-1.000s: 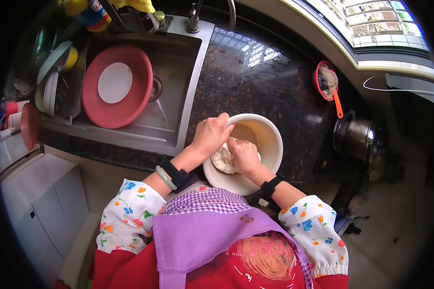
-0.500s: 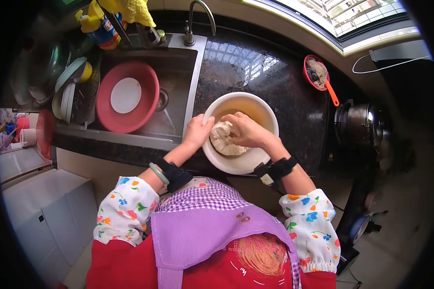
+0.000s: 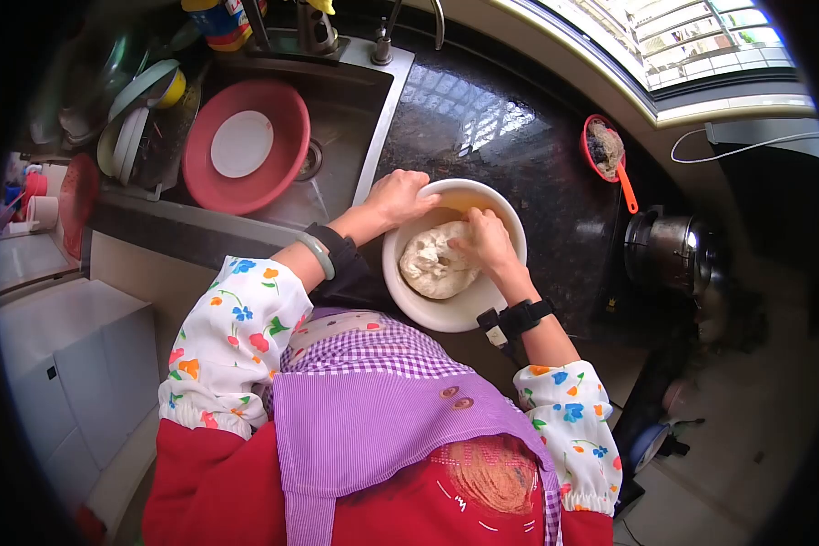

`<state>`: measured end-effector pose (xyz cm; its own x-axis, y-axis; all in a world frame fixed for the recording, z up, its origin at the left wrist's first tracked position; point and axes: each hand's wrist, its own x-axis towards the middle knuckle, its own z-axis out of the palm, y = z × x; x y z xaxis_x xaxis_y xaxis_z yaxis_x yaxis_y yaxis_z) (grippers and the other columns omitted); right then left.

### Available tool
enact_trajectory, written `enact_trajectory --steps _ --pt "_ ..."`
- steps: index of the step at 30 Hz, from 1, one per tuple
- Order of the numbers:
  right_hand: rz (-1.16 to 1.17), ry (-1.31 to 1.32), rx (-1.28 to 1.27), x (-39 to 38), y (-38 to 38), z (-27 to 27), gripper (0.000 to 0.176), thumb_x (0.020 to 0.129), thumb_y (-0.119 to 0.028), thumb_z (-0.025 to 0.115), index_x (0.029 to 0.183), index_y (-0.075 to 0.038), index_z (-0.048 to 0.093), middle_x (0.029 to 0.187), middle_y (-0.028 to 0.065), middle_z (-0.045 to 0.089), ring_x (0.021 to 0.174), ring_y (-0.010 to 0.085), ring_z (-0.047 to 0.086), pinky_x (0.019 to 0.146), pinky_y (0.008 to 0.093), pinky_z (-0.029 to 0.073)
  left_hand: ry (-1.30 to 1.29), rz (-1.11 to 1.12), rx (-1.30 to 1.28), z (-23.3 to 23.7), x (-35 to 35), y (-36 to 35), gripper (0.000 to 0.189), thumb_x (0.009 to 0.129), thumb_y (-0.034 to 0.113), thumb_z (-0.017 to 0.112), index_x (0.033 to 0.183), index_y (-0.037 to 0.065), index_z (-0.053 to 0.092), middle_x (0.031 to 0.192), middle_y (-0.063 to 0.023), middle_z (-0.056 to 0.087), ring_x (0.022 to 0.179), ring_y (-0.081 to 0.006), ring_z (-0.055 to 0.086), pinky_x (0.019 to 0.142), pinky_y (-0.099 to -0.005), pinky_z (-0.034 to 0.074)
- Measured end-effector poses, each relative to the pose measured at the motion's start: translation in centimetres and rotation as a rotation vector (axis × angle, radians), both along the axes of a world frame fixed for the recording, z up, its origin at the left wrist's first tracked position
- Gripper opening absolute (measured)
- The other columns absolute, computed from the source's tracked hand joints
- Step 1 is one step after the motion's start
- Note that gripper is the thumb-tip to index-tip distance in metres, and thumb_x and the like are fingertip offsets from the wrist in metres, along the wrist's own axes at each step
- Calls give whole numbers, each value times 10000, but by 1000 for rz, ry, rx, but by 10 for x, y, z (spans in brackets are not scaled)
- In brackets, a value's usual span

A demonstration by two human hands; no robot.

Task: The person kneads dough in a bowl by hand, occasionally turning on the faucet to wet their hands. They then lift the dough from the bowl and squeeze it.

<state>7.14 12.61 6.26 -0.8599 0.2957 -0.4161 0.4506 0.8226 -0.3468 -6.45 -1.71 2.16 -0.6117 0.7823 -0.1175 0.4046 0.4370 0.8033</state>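
A white bowl [image 3: 390, 278] stands on the dark counter in front of me. Inside it lies a pale, lumpy round of dough [image 3: 433, 262] with a dimpled top. My left hand [image 3: 402, 197] grips the bowl's far left rim, thumb toward the inside. Reaching into the bowl from the right, my right hand [image 3: 488, 242] has its curled fingers closed on the right edge of the dough. Those fingertips are partly hidden against the dough.
Left of the bowl, the sink [image 3: 341, 114] holds a red basin [image 3: 200, 155] with a white plate [image 3: 243, 144] inside. A dish rack with stacked dishes [image 3: 129, 146] stands farther left. An orange-handled strainer [image 3: 602, 150] and a metal pot [image 3: 660, 241] are at right.
My left hand has slid along the rim from the left side to the far left. My right hand has shifted right on the dough, which now shows more of its rounded top.
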Motion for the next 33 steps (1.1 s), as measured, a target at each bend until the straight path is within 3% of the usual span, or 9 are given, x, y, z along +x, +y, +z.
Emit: enact_trajectory --steps 3,5,9,12,17,20,27,29,33 --pt "45 127 19 11 -11 10 349 668 -130 723 929 -21 518 954 196 540 912 361 540 791 431 451 10 26 -2 -2 9 3 254 769 288 615 788 36 595 766 -209 625 772 -387 613 696 -463 485" --pt "181 137 -48 24 -27 26 323 644 -109 710 867 -50 483 920 177 522 862 344 542 735 425 447 47 66 66 -2 13 -1 266 790 263 603 721 13 544 701 -209 600 691 -380 599 614 -439 467" --pt "200 33 -251 53 -31 44 286 616 -67 674 818 -38 474 855 181 541 799 348 558 688 424 449 11 84 43 -4 15 -2 256 798 256 596 724 17 542 677 -204 592 658 -380 597 601 -448 464" --pt "257 13 -307 59 -32 25 237 579 -18 652 698 -23 446 607 155 510 607 347 544 561 399 429 -34 108 48 1 18 -3 252 807 248 595 726 16 540 665 -204 587 649 -381 596 590 -448 466" --pt "160 37 -231 20 -28 -12 212 568 -3 640 693 -28 470 640 159 553 642 354 574 575 407 447 -89 106 74 1 21 -6 224 822 221 595 745 21 529 642 -204 576 640 -385 592 568 -449 464" --pt "201 21 -64 11 -28 -28 184 625 8 593 796 -30 537 785 163 605 757 359 604 673 442 493 -89 111 57 5 29 -7 221 812 211 613 739 27 514 630 -201 570 627 -390 583 555 -449 459" --pt "181 215 8 -13 -25 -49 167 704 -2 527 859 -31 581 840 170 617 781 343 608 676 439 495 -33 158 103 1 27 -4 245 808 206 615 719 10 497 631 -208 558 624 -397 574 549 -442 448" --pt "148 207 -13 -15 -19 -45 157 694 -22 554 849 -19 573 850 188 614 805 333 607 693 430 484 -42 170 146 -1 26 -4 254 805 208 617 714 2 500 642 -215 556 635 -400 573 551 -434 446" --pt "110 -51 -455 -17 5 6 240 683 -71 617 902 14 563 896 171 607 811 259 612 729 371 476 -19 161 148 -3 17 -2 257 808 219 606 716 -4 519 638 -202 569 637 -378 591 572 -427 453"
